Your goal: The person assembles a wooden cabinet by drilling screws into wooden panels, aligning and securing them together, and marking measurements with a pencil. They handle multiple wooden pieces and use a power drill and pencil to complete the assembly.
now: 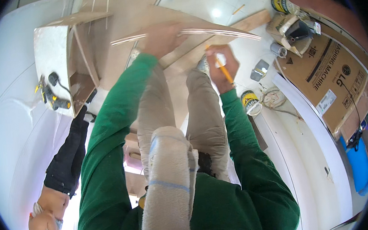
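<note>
- Left hand [163, 41]: I record its fingers closed over a thin pale strip [216, 31], left of the strip's middle; blur softens the detail.
- Strip position: it spans the brown board [131, 17] and, in my view, crosses the wooden plank [252, 22]. Whether it lies flat or is raised, I cannot tell.
- Right hand [231, 63]: fingers drawn narrow, holding a yellow pencil [225, 72] just below the strip. I cannot make out which end is the point.
- Steadiness: I judge the longer right end liable to swing; I would spread the left fingers and press down firmly.
- Straightness: so slender a strip may bow, so I advise checking both ends before marking.
- Marking: I recommend light pressure and one constant pencil angle along the edge.
</note>
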`<state>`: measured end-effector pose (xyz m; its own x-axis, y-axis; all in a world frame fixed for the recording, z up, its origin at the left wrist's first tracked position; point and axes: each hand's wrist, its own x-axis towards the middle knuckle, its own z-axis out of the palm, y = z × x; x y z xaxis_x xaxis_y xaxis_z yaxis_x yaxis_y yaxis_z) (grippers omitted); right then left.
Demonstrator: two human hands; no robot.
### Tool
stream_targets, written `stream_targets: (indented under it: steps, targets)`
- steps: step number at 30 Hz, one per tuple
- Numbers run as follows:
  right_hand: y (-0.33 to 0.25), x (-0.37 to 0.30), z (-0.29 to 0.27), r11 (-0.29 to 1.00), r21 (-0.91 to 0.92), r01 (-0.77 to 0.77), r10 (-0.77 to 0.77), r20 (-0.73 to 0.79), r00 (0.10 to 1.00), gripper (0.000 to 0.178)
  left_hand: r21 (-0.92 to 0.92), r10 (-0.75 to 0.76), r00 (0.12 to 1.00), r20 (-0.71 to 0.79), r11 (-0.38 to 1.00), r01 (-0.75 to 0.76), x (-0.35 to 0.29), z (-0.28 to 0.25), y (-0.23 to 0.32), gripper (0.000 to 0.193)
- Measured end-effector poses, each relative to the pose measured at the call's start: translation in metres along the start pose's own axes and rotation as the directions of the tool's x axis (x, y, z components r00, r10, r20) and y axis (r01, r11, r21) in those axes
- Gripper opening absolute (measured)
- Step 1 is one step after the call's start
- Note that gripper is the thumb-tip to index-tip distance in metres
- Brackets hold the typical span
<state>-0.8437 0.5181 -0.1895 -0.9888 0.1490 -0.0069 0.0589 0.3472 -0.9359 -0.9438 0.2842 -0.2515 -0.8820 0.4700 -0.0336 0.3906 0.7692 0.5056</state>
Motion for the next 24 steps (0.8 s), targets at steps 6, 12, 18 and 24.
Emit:
stream_targets:
  steps: [6,12,18,24]
  targets:
    - [-0.003,-0.061,0.113,0.958,0.085,0.274,-0.287,0.325,0.901,0.025,-0.106,-0.026,0.998,0.063,0.994,0.033,0.008,0.000,0.003,0.031]
    - [0.022,-0.069,0.195,0.982,0.066,0.175,-0.184,0.174,0.968,0.016,-0.262,-0.069,0.996,-0.050,0.964,0.053,0.026,0.005,0.025,0.019]
    - [0.018,-0.049,0.212,0.980,-0.089,0.180,-0.181,-0.005,0.984,0.035,-0.324,-0.171,0.955,0.244,0.914,0.246,0.043,0.000,0.026,0.027]
    - [-0.011,-0.034,0.205,0.993,-0.066,0.095,-0.104,-0.164,0.981,0.030,-0.199,0.044,0.700,0.712,0.970,0.142,0.072,-0.004,0.014,0.056]
